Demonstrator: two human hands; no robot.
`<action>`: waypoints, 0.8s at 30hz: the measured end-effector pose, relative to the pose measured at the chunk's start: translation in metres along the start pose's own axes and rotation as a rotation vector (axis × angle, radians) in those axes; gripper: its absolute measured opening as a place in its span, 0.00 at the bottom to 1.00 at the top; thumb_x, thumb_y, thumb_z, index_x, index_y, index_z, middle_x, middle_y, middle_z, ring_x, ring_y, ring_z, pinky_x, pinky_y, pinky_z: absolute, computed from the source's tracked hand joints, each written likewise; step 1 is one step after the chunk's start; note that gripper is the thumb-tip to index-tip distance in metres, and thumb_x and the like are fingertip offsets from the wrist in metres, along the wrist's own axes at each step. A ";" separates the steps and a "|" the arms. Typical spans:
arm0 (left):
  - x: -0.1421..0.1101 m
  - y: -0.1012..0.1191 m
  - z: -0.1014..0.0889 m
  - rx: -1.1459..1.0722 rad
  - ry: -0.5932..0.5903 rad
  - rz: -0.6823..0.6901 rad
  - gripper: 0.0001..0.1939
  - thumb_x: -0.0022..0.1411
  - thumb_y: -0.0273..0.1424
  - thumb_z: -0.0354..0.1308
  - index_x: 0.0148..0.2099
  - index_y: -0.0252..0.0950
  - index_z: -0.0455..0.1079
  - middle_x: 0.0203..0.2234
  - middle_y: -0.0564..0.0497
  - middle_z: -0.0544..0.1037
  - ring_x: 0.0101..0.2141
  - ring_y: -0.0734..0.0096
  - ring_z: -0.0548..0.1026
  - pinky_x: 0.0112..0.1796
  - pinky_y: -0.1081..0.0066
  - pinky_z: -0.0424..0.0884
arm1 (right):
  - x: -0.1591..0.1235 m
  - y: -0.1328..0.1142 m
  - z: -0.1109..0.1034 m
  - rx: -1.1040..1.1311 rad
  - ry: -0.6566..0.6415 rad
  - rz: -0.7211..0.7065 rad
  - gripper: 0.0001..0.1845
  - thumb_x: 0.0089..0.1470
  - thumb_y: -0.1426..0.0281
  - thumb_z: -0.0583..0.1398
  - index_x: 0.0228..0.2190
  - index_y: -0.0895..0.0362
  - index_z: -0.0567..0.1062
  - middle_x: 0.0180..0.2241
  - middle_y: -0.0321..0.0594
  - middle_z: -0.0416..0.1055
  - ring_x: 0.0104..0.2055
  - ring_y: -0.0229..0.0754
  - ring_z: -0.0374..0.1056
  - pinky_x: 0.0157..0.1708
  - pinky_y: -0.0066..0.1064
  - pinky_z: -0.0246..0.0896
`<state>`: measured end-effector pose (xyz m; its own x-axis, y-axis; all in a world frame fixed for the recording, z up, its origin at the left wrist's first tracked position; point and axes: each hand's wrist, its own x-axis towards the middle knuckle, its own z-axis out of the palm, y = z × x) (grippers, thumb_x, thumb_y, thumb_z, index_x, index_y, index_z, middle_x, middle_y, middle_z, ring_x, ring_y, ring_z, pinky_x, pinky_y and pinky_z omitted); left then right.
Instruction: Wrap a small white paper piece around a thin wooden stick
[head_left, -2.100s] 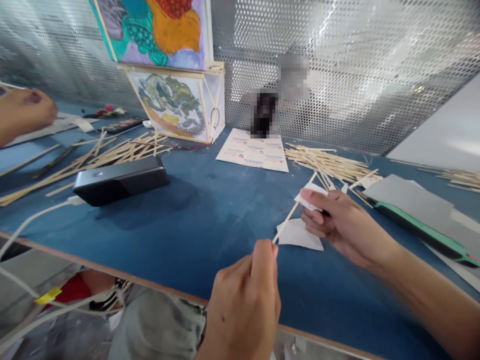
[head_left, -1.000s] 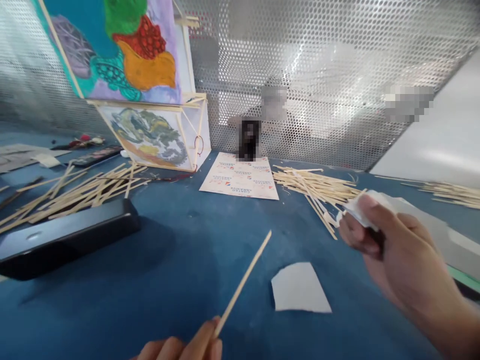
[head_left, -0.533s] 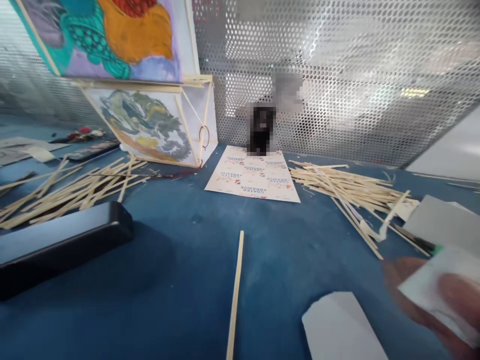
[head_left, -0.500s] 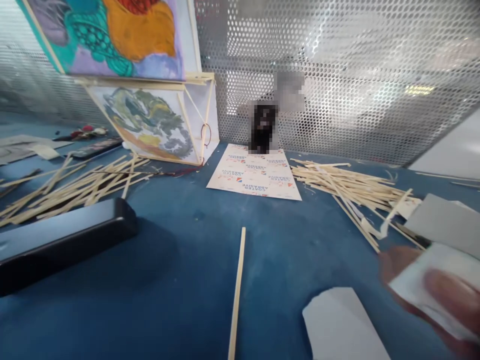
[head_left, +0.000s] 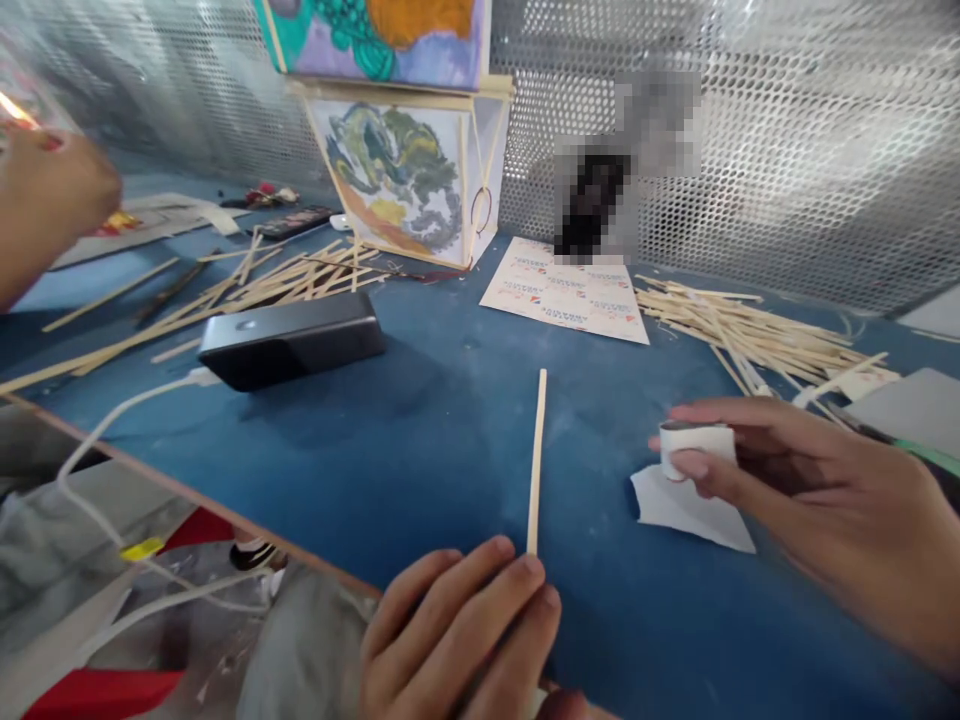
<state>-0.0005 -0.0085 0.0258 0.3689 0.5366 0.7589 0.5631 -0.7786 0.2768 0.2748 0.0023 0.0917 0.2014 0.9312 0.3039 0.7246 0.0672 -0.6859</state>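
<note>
A thin wooden stick (head_left: 535, 460) points away from me over the blue table (head_left: 450, 440). My left hand (head_left: 457, 640) is at the bottom edge, fingers curled together and pinching the stick's near end. My right hand (head_left: 795, 490) comes in from the right, closed on a small folded piece of white paper (head_left: 697, 438) between thumb and fingers. Just under it a white paper scrap (head_left: 690, 512) lies flat on the table.
A black power bank (head_left: 292, 338) with a white cable (head_left: 112, 420) lies to the left. Loose stick piles lie at left (head_left: 247, 285) and right (head_left: 750, 328). A printed sheet (head_left: 570, 295) and a painted paper frame (head_left: 405, 180) stand by the perforated screen. Another person's hand (head_left: 45, 200) is far left.
My view has dropped and pulled back. My left hand is back in view at the stick's near end. My right hand has come in over the paper scrap with the folded paper.
</note>
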 end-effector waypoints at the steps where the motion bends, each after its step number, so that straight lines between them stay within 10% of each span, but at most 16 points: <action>1: -0.003 -0.002 0.002 -0.003 0.026 0.005 0.11 0.72 0.37 0.58 0.48 0.40 0.79 0.43 0.54 0.86 0.46 0.65 0.84 0.53 0.66 0.73 | -0.001 -0.002 0.001 -0.047 -0.022 -0.029 0.16 0.56 0.50 0.68 0.42 0.42 0.82 0.30 0.33 0.79 0.25 0.38 0.74 0.22 0.22 0.68; 7: -0.016 -0.005 0.021 -0.070 0.182 -0.025 0.15 0.73 0.37 0.54 0.49 0.39 0.81 0.45 0.54 0.85 0.48 0.69 0.81 0.55 0.66 0.64 | -0.015 -0.004 0.014 0.102 -0.122 -0.066 0.18 0.60 0.57 0.67 0.50 0.44 0.73 0.43 0.36 0.78 0.38 0.42 0.77 0.31 0.26 0.73; 18: -0.013 -0.002 0.016 -0.082 0.074 -0.005 0.13 0.72 0.35 0.54 0.50 0.44 0.80 0.49 0.63 0.84 0.49 0.70 0.78 0.57 0.63 0.59 | -0.018 -0.008 0.011 -0.078 -0.281 -0.260 0.03 0.65 0.61 0.62 0.39 0.46 0.76 0.58 0.40 0.67 0.61 0.53 0.64 0.58 0.46 0.63; 24: -0.014 0.003 0.019 -0.089 0.100 -0.048 0.14 0.71 0.37 0.54 0.49 0.44 0.80 0.48 0.62 0.84 0.47 0.68 0.79 0.52 0.61 0.60 | -0.019 -0.023 0.012 0.346 -0.347 -0.018 0.03 0.64 0.64 0.65 0.39 0.46 0.75 0.36 0.34 0.73 0.34 0.39 0.70 0.32 0.27 0.68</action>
<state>0.0104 -0.0116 0.0047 0.2651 0.5422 0.7973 0.5085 -0.7812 0.3621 0.2458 -0.0125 0.0937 -0.0831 0.9893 0.1202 0.4523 0.1449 -0.8800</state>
